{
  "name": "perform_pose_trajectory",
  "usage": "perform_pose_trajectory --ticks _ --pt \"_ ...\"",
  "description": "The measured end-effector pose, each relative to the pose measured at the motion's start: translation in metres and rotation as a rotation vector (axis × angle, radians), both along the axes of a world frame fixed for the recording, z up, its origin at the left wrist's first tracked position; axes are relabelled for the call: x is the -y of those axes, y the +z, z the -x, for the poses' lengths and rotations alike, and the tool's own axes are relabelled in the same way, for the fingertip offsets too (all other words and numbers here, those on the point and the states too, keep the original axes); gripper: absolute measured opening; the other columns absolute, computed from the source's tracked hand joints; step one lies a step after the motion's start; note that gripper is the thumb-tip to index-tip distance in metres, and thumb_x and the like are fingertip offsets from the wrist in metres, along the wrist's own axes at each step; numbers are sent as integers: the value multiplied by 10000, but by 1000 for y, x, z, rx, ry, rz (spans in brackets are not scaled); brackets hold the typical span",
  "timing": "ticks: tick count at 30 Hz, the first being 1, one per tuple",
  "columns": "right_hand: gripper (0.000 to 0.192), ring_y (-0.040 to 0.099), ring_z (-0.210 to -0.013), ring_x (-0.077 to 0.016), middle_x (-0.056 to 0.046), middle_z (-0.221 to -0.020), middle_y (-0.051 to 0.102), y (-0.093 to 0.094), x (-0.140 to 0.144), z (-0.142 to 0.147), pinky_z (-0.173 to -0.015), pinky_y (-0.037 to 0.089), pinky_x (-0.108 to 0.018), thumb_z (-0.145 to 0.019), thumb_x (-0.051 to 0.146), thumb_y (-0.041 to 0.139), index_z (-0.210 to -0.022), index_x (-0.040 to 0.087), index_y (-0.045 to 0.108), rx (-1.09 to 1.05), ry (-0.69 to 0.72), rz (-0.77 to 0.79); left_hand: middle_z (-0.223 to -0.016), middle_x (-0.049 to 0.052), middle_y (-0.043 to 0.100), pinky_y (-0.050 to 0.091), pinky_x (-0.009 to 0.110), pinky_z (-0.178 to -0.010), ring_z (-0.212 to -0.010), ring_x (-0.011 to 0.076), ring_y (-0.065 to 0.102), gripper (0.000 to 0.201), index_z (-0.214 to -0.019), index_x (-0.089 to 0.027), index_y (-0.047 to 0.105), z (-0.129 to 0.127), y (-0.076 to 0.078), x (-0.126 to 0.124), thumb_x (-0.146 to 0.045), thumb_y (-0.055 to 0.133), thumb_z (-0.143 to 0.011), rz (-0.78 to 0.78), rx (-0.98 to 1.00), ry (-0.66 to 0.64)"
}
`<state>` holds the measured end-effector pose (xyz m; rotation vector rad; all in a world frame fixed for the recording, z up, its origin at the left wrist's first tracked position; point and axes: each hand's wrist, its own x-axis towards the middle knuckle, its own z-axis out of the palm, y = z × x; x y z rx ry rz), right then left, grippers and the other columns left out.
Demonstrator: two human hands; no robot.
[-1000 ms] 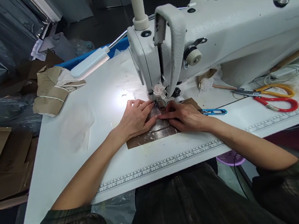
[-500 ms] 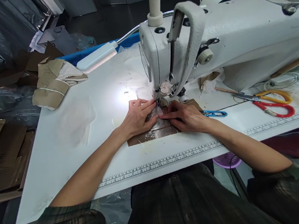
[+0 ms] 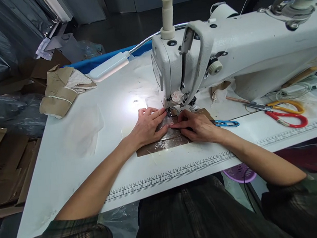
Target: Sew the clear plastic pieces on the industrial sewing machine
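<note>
The brown piece (image 3: 163,142) (thin, limp, glossy, probably slippery) is pressed flat on the bench (image 3: 74,141) by left hand (image 3: 148,125) and right hand (image 3: 196,126), fingers extended, best held near the needle.

From my remote view, sewing machine (image 3: 238,52) as landmark: white lamp (image 3: 109,66) on a gooseneck to its left; bundle of brown paper pieces (image 3: 61,90) farther left at the table edge. Blue thread snips (image 3: 225,123) lie just before its base; red and yellow scissors (image 3: 284,113) lie right of those. A printed ruler strip (image 3: 174,173) runs along the near edge.
</note>
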<state>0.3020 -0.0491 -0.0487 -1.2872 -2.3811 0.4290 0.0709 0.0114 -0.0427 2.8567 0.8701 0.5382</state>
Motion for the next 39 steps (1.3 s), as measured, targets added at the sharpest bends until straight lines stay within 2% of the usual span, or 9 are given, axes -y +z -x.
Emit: perform_pose_trajectory --ticks 5,8,13,18,30,39 --pt "365 587 -887 -187 -68 -1073 566 -1 0 0 -786 505 -340 -884 193 547 -1194 314 699 -21 -2 4 -1250 172 605 361 507 -865 -1057 312 527 394 -1218 -158 575 1 4 2 -400 485 -919 -131 -72 20" --pt "373 586 -889 -181 -66 -1066 570 0 0 0 -805 499 -337 -887 181 531 -1197 301 698 -52 11 2 -1179 165 631 380 494 -844 -980 287 556 343 -1143 -151 605 2 6 2 -381 527 -902 -217 -9 8" --pt "357 583 -886 -182 -67 -1063 568 -1 -1 0 -795 489 -328 -863 173 556 -1158 289 719 -62 2 16 -927 44 711 443 356 -737 -789 170 612 104 -887 -184 656 4 7 0 -234 567 -870 -188 142 -235" --pt "353 580 -890 -185 -68 -1073 566 -3 -1 0 -799 483 -322 -863 165 552 -1148 287 722 -79 -5 -1 -891 36 720 460 349 -719 -761 170 632 95 -859 -185 673 5 7 1 -224 591 -828 -153 142 -346" --pt "342 576 -887 -188 -65 -1082 565 -4 0 0 -787 485 -334 -874 175 527 -1128 289 727 -90 -16 -1 -895 25 730 428 362 -699 -713 165 609 115 -852 -208 706 4 11 1 -237 615 -787 -94 147 -367" --pt "317 572 -872 -173 -58 -1069 565 -5 -2 0 -744 473 -297 -879 188 543 -1120 282 728 -74 -16 -36 -886 43 730 388 451 -837 -760 193 612 148 -873 -191 700 3 16 3 -238 610 -765 -118 137 -361"
